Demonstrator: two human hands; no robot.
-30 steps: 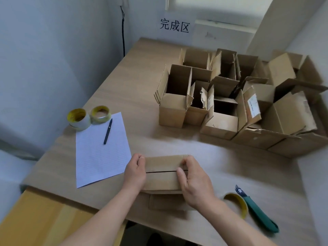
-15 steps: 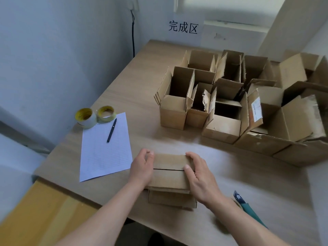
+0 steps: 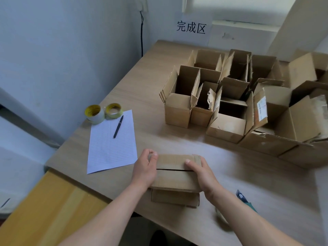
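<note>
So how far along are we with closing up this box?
Done: the small box's top flaps are folded flat and meet at a seam. In hand: the left hand and right hand grip its ends, holding the flaps down. Left: the seam shows no tape, the tape rolls sit untouched by the paper, and the open boxes behind are unsealed.

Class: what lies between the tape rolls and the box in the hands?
A lined sheet of paper with a black pen on it, seen in the head view, between the tape rolls and the box.
</note>
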